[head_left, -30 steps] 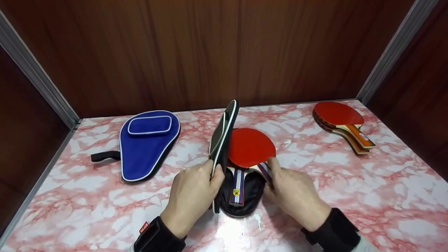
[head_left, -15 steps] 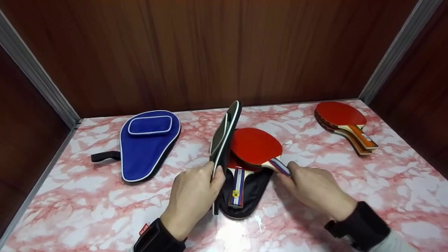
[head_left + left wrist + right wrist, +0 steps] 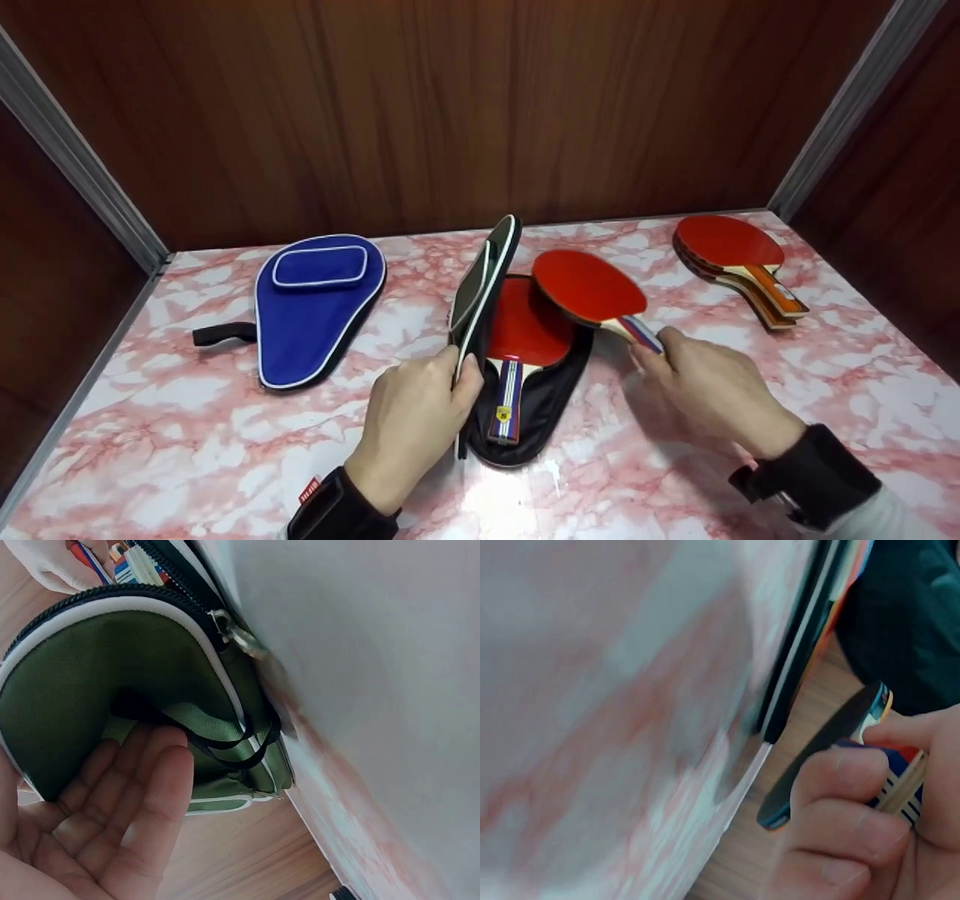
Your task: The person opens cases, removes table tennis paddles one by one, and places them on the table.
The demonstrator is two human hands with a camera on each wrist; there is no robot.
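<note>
My left hand (image 3: 420, 412) grips the raised cover of a dark green, white-piped table tennis paddle case (image 3: 470, 296), with the thumb on its inner side. In the left wrist view the fingers curl against the green cover (image 3: 120, 645), near a black strap loop. A red paddle (image 3: 525, 330) with a striped handle lies in the black interior of the case. My right hand (image 3: 712, 382) holds a second red paddle (image 3: 589, 285) by its handle, tilted above the case's right edge. The right wrist view shows fingers wrapped round that handle and the blade's dark underside (image 3: 817, 754).
A blue paddle case (image 3: 307, 322) with a black strap lies at the left. Stacked paddles (image 3: 727, 244) with orange handles lie at the back right. Wood-grain panels (image 3: 480, 112) enclose the back and sides of the marbled pink table (image 3: 825, 420).
My right hand has lifted the second paddle off the first and drawn it right and away from the case, uncovering the lower paddle's blade. The left hand still holds the cover up.
</note>
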